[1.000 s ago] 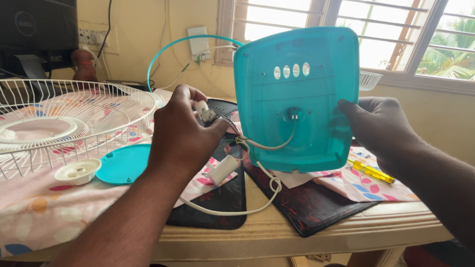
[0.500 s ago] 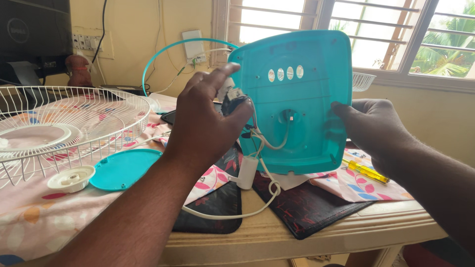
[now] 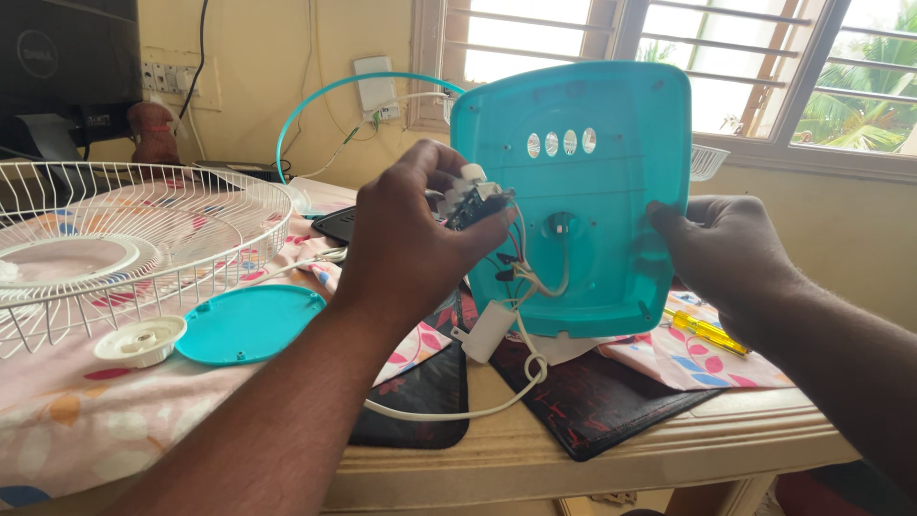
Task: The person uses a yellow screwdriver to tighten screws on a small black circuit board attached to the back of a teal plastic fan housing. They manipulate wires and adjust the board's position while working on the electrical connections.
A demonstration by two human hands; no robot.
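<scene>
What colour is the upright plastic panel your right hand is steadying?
Teal. The panel shows best in the head view, with the right hand on its edge.

Base panel (image 3: pixel 611 124): teal plastic, smooth, semi-glossy, light showing faintly through it; held upright by the right hand (image 3: pixel 726 258).
Switch block (image 3: pixel 473 201): dark plastic with a white knob, thin insulated wires trailing off it; pinched in the left hand (image 3: pixel 411 244).
Capacitor box (image 3: pixel 487 330): white plastic, matt.
Power cord (image 3: pixel 458 411): white, smooth rubbery sheath.
Fan guard (image 3: pixel 143 239): white coated wire, glossy.
Round cover (image 3: pixel 250 323): teal plastic, smooth, slight sheen.
Cap (image 3: pixel 140 340): white plastic, ridged.
Cloth (image 3: pixel 86 420): pink floral fabric, soft, matt.
Mats (image 3: pixel 611 401): dark, textured, leather-like.
Table edge (image 3: pixel 573 459): cream, painted wood look.
Screwdriver (image 3: pixel 707 330): yellow translucent plastic handle.
</scene>
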